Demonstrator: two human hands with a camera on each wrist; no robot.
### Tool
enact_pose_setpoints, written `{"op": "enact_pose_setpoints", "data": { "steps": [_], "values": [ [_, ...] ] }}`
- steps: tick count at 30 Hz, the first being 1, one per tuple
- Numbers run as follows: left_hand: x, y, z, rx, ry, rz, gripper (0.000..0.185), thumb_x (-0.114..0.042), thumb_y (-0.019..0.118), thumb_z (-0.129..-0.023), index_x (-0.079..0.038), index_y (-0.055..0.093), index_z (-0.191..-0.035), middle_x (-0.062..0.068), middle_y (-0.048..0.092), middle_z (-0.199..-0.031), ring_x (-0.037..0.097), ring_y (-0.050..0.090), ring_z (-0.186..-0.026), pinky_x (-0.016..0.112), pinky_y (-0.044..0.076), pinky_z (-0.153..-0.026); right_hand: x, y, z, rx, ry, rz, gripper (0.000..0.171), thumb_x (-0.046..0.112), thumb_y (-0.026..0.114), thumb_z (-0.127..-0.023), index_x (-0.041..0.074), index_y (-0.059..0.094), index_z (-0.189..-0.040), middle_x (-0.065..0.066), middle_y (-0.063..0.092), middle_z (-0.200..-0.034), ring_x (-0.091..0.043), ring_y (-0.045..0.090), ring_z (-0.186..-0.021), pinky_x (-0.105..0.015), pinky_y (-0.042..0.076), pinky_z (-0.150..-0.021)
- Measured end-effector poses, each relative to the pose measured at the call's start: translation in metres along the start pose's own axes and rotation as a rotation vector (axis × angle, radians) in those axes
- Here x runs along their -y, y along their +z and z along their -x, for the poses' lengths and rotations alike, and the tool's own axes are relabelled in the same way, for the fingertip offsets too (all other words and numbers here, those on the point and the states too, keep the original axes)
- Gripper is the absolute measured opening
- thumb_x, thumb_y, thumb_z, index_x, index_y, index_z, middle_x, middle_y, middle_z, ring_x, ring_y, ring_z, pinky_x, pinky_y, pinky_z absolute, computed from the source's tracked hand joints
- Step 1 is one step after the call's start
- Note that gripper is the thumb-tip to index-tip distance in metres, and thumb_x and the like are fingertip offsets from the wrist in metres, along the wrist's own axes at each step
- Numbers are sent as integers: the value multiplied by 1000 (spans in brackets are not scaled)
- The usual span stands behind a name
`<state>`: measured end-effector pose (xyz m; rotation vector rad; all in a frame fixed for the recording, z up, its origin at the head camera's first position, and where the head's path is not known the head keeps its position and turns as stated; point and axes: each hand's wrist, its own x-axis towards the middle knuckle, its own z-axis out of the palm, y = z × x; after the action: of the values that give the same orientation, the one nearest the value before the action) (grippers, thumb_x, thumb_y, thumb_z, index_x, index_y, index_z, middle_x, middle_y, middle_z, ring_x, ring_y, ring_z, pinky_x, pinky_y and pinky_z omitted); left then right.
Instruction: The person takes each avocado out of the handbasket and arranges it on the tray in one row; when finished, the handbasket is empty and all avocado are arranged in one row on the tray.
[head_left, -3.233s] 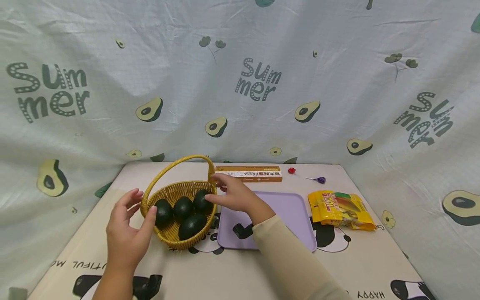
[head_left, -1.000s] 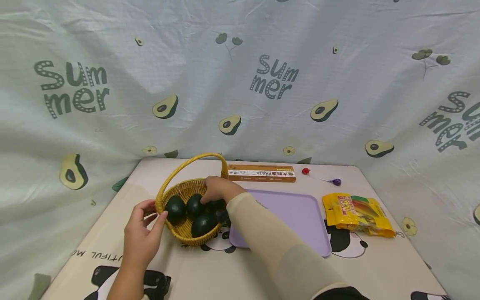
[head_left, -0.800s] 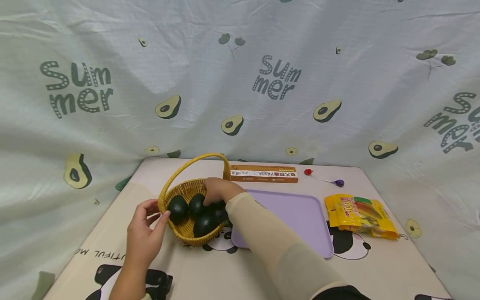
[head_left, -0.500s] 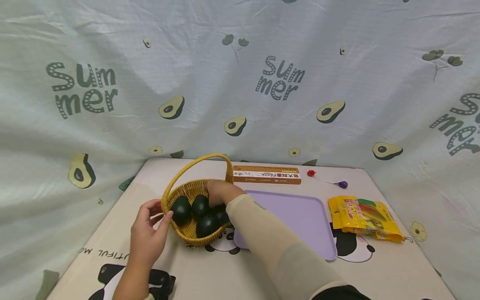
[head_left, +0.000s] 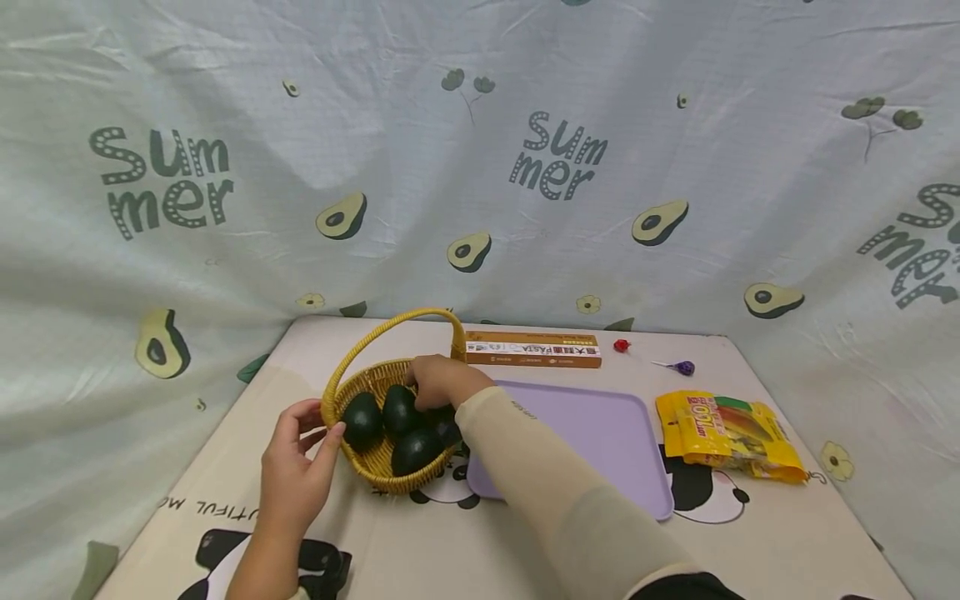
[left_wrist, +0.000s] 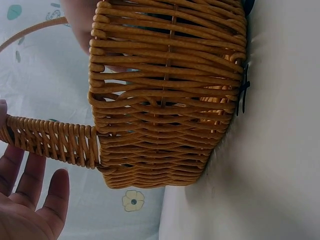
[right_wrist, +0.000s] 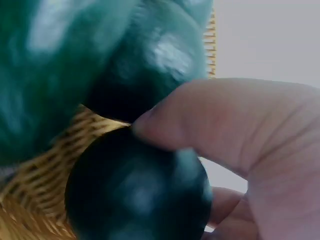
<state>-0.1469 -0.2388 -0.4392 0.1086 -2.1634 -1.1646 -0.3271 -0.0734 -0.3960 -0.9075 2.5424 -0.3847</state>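
Observation:
A yellow wicker basket [head_left: 390, 482] with a tall arched handle stands at the left of the table, with several dark green avocados [head_left: 417, 452] inside. My left hand [head_left: 296, 467] holds the basket by the left foot of its handle, thumb in front and fingers behind. In the left wrist view, the handle's woven base [left_wrist: 55, 142] lies between thumb and fingers. Reaching over the right rim, my right hand [head_left: 446, 382] is down inside the basket. In the right wrist view, its thumb and fingers grip one avocado [right_wrist: 140, 190]; the head view mostly hides that fruit.
Right of the basket lies a flat lilac tray [head_left: 592, 442], partly under my right sleeve [head_left: 555, 483]. Behind it is a brown pasta box [head_left: 532, 350]. A red-wrapped candy [head_left: 622, 345], a purple lollipop [head_left: 683, 367] and a yellow snack bag [head_left: 727, 437] lie farther right.
My left hand, apart from the handle at first, has taken hold of it. The right hand has gone from above the rim down among the avocados. The head view has shifted slightly.

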Motion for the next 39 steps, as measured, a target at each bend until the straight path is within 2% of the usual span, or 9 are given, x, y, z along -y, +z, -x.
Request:
{"op": "enact_pose_setpoints", "data": {
  "steps": [5, 8, 13, 16, 19, 23, 29, 32, 39],
  "values": [
    [1, 0, 0, 0, 1, 2, 41, -2, 71, -95, 0, 53, -132, 9, 64, -119, -4, 53, -108, 2, 46, -93, 0, -8, 2, -24, -46, 20, 29, 28, 61, -102, 19, 71, -128, 2, 69, -126, -13, 63, -109, -33, 56, -95],
    [2, 0, 0, -2, 3, 4, 41, -2, 71, -95, 0, 53, -132, 9, 64, -119, -5, 53, -108, 2, 46, -93, -1, -10, 3, -34, -68, 8, 30, 33, 54, -105, 20, 72, -125, 2, 68, -121, -14, 61, -101, -32, 54, -90],
    [2, 0, 0, -5, 25, 11, 41, 0, 71, -94, 1, 54, -131, 10, 64, -119, -6, 53, -108, 2, 47, -92, -7, -10, 11, -58, -81, -39, 35, 34, 70, -96, 22, 69, -129, 2, 65, -128, -13, 59, -98, -31, 54, -83],
    [2, 0, 0, -4, 30, 11, 40, 0, 71, -95, 2, 54, -131, 10, 64, -119, -5, 53, -107, 2, 46, -92, -11, -10, 16, -67, -65, -44, 52, 31, 80, -89, 23, 64, -137, 1, 61, -138, -14, 59, -109, -32, 56, -91],
    [2, 0, 0, -3, 33, 11, 40, -1, 71, -95, 2, 54, -131, 10, 64, -118, -5, 53, -107, 1, 45, -92, -16, -11, 21, -75, -40, -53, 66, 29, 83, -86, 22, 56, -146, 0, 58, -144, -16, 59, -119, -36, 55, -99],
    [3, 0, 1, -1, 29, 8, 40, -1, 71, -95, 1, 54, -131, 10, 64, -117, -5, 53, -107, 0, 44, -92, -23, -10, 28, -97, -42, -79, 75, 27, 84, -83, 19, 51, -150, -1, 59, -142, -17, 59, -119, -36, 55, -100],
    [2, 0, 1, -5, 18, 2, 40, -2, 71, -95, 0, 54, -132, 9, 65, -118, -4, 53, -107, 0, 44, -92, -31, -14, 37, -140, -116, -150, 68, 18, 83, -81, 26, 57, -144, 1, 62, -130, -17, 60, -105, -32, 57, -86],
    [1, 0, 0, -9, 23, -3, 40, -3, 71, -95, 0, 54, -132, 8, 65, -118, -5, 53, -107, 1, 45, -92, -33, -17, 41, -149, -140, -156, 64, 20, 82, -82, 28, 59, -141, 2, 62, -129, -17, 60, -102, -31, 57, -81],
    [2, 0, 0, -12, 31, -10, 41, -4, 71, -95, -1, 54, -132, 8, 65, -118, -5, 53, -107, 1, 44, -92, -39, -19, 53, -159, -159, -145, 56, 26, 80, -86, 33, 62, -139, 2, 62, -135, -16, 59, -106, -29, 57, -83]
  ]
}}
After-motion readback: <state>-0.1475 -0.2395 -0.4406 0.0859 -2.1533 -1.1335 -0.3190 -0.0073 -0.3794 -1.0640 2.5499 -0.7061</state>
